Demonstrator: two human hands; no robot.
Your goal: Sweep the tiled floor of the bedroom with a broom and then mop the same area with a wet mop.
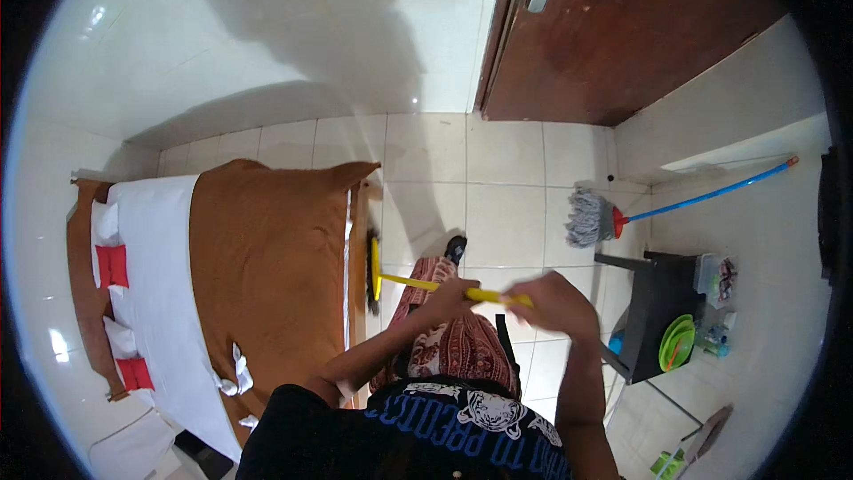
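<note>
A broom with a yellow handle point(408, 282) slants across in front of me. My left hand point(454, 299) grips the handle about midway, and my right hand point(550, 303) is closed around its upper end. At the far end, the yellow broom head point(376, 270) with dark bristles point(370, 247) is against the foot of a bed, near the floor. The bristles look partly blurred. Beside the broom lies the brown blanket point(273, 253) that covers the lower bed. My foot in a dark shoe point(456, 249) stands on the tiles just beyond the handle.
A string mop point(588, 219) with a blue handle leans at the right wall. Below it stands a black table point(650, 320) holding green plates point(676, 341) and a clear container point(708, 280). A brown door point(626, 47) is at the upper right. White cloths point(241, 370) lie on the bed.
</note>
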